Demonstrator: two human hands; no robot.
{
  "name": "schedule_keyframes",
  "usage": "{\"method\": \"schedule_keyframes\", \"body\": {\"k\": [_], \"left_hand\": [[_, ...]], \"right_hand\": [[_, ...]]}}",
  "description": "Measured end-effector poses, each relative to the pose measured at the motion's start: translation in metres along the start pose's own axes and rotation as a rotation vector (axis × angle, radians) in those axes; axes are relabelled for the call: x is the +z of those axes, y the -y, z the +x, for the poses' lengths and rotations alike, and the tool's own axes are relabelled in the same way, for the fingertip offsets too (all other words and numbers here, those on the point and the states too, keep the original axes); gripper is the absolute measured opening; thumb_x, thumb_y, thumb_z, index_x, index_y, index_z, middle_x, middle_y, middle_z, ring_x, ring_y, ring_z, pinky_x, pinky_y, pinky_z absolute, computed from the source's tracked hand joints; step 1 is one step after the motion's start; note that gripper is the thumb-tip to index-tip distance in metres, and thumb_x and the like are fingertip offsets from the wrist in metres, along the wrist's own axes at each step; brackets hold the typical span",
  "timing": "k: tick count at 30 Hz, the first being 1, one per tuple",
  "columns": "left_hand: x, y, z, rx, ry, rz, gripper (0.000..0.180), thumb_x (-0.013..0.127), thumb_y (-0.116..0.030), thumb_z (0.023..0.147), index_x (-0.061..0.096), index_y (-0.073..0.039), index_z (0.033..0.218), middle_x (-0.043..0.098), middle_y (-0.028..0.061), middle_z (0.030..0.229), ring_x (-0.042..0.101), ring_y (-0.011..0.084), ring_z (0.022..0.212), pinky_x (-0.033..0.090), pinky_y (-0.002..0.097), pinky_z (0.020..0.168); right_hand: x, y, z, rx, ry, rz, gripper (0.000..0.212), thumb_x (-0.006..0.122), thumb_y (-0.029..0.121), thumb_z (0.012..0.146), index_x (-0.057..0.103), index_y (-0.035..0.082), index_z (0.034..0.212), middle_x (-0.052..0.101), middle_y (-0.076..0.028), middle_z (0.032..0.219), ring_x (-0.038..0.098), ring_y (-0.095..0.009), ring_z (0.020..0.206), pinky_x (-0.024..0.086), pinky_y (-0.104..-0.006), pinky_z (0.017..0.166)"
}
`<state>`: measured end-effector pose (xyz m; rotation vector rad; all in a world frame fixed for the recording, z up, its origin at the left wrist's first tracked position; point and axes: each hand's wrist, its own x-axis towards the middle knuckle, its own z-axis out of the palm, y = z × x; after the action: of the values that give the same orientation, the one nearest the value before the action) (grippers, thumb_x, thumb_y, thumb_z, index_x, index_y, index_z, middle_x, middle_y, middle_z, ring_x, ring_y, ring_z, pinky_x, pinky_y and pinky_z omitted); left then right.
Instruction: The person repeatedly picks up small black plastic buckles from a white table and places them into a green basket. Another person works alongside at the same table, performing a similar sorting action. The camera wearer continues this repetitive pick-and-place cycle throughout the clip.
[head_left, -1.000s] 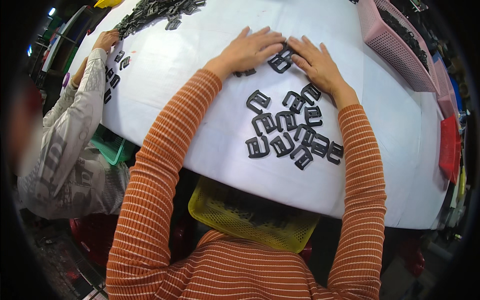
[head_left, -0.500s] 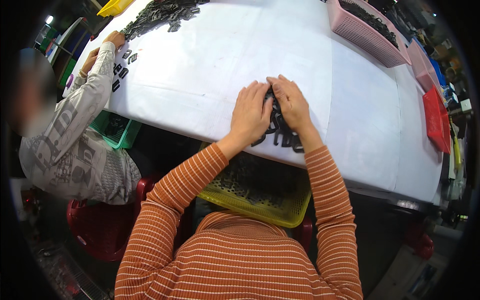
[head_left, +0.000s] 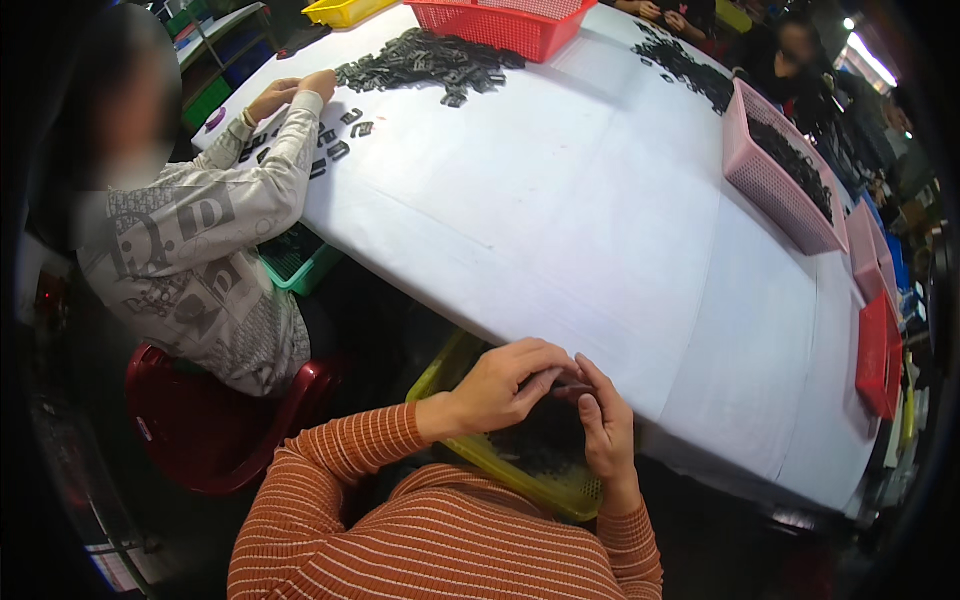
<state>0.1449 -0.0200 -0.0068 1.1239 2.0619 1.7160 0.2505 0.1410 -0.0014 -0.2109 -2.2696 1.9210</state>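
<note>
My left hand (head_left: 510,385) and my right hand (head_left: 605,420) are cupped together, fingertips touching, just past the near edge of the white table (head_left: 600,230). They hover over a yellow mesh basket (head_left: 500,470) in my lap, which holds small black plastic parts (head_left: 545,450). The gap between my palms is dark, and I cannot tell whether any parts are in them. The table in front of my hands is bare of parts.
At the left a person in a grey patterned top (head_left: 200,260) sits on a red chair (head_left: 200,420), hands at black parts, with a green basket (head_left: 300,265) below. A parts pile (head_left: 430,60), red basket (head_left: 500,20), pink basket (head_left: 780,170) and red trays (head_left: 880,340) stand farther off.
My hands pulled the group of black parts across the table to its near edge and off it. They now sit cupped over the yellow basket.
</note>
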Motion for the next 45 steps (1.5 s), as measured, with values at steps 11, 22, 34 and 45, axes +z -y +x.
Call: {"method": "schedule_keyframes", "body": {"k": [11,22,34,45], "left_hand": [[-0.237,0.216,0.228,-0.156,-0.933,0.558,0.035,0.053,-0.016,0.091,0.057,0.002,0.121,0.064,0.0193,0.114,0.058,0.0354,0.11,0.045,0.0428,0.096],[-0.236,0.222,0.246,-0.223,-0.913,0.394,0.034,0.051,-0.014,0.09,0.057,-0.001,0.12,0.068,0.0134,0.104,0.062,0.032,0.099,0.048,0.0419,0.088],[-0.229,0.21,0.249,-0.275,-0.855,0.408,0.037,0.053,-0.016,0.086,0.058,-0.003,0.12,0.066,0.0086,0.111,0.056,0.0293,0.108,0.042,0.0419,0.095],[-0.224,0.207,0.249,-0.256,-0.885,0.436,0.034,0.054,-0.014,0.087,0.058,-0.002,0.119,0.063,0.0117,0.115,0.054,0.0288,0.111,0.042,0.0414,0.098]], "right_hand": [[-0.029,-0.017,0.268,-0.326,0.036,-0.443,0.026,0.058,0.015,0.094,0.065,0.005,0.117,0.065,-0.01,0.114,0.062,-0.023,0.106,0.049,-0.0354,0.089],[0.06,-0.049,0.584,-0.492,-0.251,-0.734,0.041,0.059,0.033,0.092,0.062,0.005,0.122,0.06,-0.019,0.122,0.054,-0.036,0.118,0.042,-0.0423,0.102],[0.117,-0.051,0.655,-0.345,-0.371,-0.566,0.057,0.042,0.059,0.095,0.072,0.013,0.11,0.066,-0.022,0.114,0.059,-0.039,0.112,0.043,-0.0437,0.099],[0.069,0.016,0.665,-1.168,-0.75,-1.426,0.046,0.053,0.051,0.095,0.059,0.017,0.125,0.069,-0.009,0.105,0.066,-0.029,0.104,0.051,-0.0454,0.087]]}}
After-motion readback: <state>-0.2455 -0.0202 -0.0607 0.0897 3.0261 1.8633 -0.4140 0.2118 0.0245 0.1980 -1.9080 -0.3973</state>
